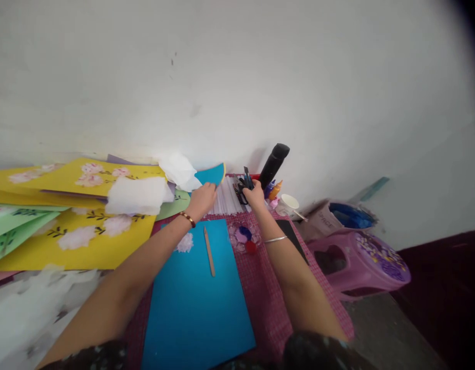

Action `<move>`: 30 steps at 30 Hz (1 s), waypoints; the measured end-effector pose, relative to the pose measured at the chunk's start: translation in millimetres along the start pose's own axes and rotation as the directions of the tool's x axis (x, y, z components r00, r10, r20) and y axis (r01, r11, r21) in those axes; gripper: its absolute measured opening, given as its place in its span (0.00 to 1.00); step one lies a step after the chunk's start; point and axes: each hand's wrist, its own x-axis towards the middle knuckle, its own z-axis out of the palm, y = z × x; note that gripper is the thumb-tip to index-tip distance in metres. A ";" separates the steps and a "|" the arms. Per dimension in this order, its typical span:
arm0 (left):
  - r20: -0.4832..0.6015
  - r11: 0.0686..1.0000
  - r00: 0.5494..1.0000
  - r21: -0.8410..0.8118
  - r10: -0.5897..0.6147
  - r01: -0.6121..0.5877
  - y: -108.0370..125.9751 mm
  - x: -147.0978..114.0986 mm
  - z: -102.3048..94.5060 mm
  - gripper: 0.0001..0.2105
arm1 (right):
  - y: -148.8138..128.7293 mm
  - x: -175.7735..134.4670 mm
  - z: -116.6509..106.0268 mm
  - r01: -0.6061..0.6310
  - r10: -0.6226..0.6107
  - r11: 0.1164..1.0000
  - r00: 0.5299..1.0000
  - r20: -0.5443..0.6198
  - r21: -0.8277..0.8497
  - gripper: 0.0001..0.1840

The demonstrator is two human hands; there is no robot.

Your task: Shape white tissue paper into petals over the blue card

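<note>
At the back of the table, my left hand (202, 199) has its fingers closed at the lower edge of a curled blue paper sheet (211, 175). A stack of white paper strips (227, 198) lies just right of it. My right hand (255, 195) is closed around black-handled scissors (242, 194) among pens and a cutter (246, 174); part of the grip is hidden. In front of me lies a flat blue sheet (201, 308), with a wooden stick (209, 252) and a small crumpled pale pink paper piece (185, 242) on it.
Yellow painted sheets (106, 241) and white tissue (137, 195) crowd the left side. Beyond my right hand stand a black bottle (273, 164), an orange paint tube (276, 190) and a white cup (288, 205). A paint palette (241, 234) is near my right forearm; a pink stool (360, 267) stands right.
</note>
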 end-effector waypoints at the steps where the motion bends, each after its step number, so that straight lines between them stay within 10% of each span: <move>1: 0.028 0.998 0.998 0.018 0.052 -0.052 4.3 -1.8 4.3 0.14 | 4.8 3.8 -3.0 -0.010 0.010 1.000 1.000 -0.008 0.000 0.32; 9: 0.203 0.940 0.928 0.080 0.311 -0.332 2.0 -12.8 31.8 0.22 | 18.6 14.4 8.6 0.011 -0.013 0.998 1.000 -0.024 -0.067 0.31; 24: 0.398 0.930 0.876 0.127 0.272 -0.346 -14.4 3.5 7.1 0.34 | 15.0 5.3 0.4 0.190 -0.198 0.972 0.979 -0.045 -0.139 0.26; 30: 0.401 0.919 0.875 0.162 0.270 -0.358 -32.5 2.3 0.7 0.27 | -4.4 -32.0 11.9 0.681 -0.637 0.724 0.721 0.274 -0.107 0.24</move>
